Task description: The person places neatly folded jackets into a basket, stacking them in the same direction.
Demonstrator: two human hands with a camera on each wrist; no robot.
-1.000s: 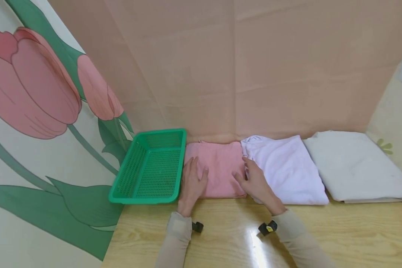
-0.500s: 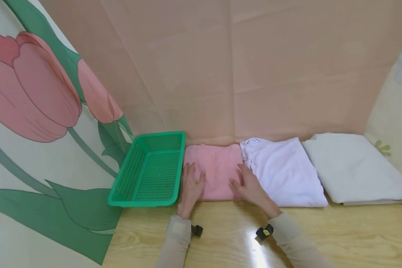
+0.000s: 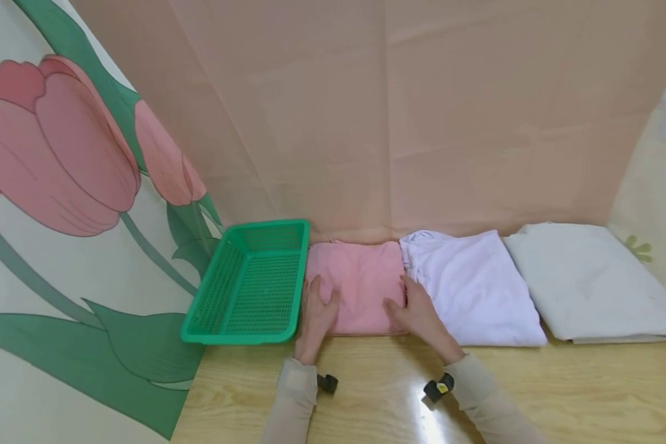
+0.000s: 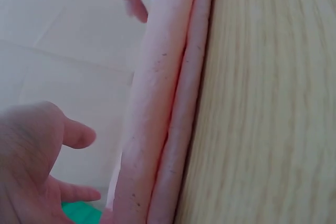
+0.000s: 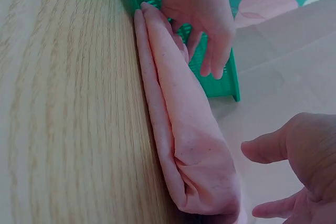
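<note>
A folded pink cloth (image 3: 361,283) lies on the wooden table between my two hands. Along its left edge, next to the green basket, my left hand (image 3: 316,314) has its fingers down at the side and its thumb spread over the top. My right hand (image 3: 420,313) mirrors it at the right edge, beside a folded lavender cloth (image 3: 472,287). Both wrist views show the pink cloth's layered front fold; there the left thumb (image 4: 79,134) and right thumb (image 5: 265,148) stand apart from the fabric. Whether the fingertips touch the cloth's sides is hard to tell.
A green plastic basket (image 3: 301,265) with nothing in it stands at the left, close by the pink cloth. Farther right lies a larger folded off-white cloth (image 3: 594,283). A pinkish-beige backdrop (image 3: 388,123) rises behind the row. Bare wooden table (image 3: 377,394) runs along the front.
Both hands have slid slightly toward me along the pink cloth's edges, and their fingers have dipped lower at its sides. The cloths and basket stay in place; the head view shifts a little.
</note>
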